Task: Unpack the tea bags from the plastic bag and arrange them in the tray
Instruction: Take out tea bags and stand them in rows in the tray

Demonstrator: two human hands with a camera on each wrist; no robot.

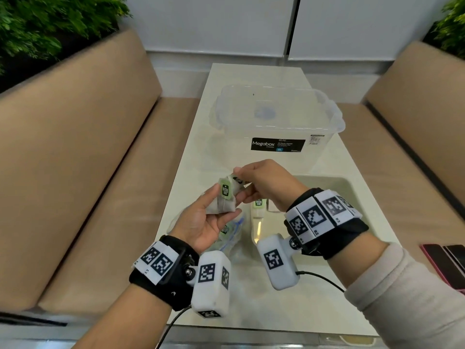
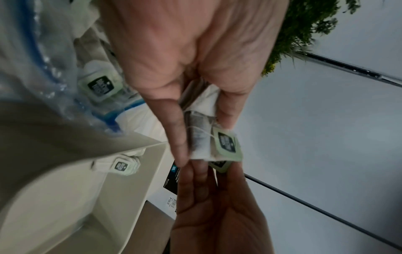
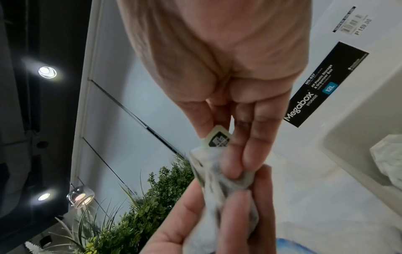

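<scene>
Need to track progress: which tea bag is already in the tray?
The tea bag lying in the beige tray, just below the right hand. The others are held in the left hand or remain in the plastic bag.

Landmark: a pale table (image 1: 227, 122) is seen running lengthwise down the middle of the head view.
Storage box: a clear plastic box (image 1: 274, 114) with a black "Megabox" label (image 1: 276, 144) is set on the far part of the table.
Benches: tan padded benches (image 1: 83, 157) are placed along both long sides of the table.
Plants: green foliage (image 1: 47, 21) is seen behind the benches, beyond the table's far corners.
Phones: dark and pink phones (image 1: 448, 265) are laid on the bench right of the table.
Wall: white panels (image 1: 214, 23) are seen beyond the table's far end.
</scene>
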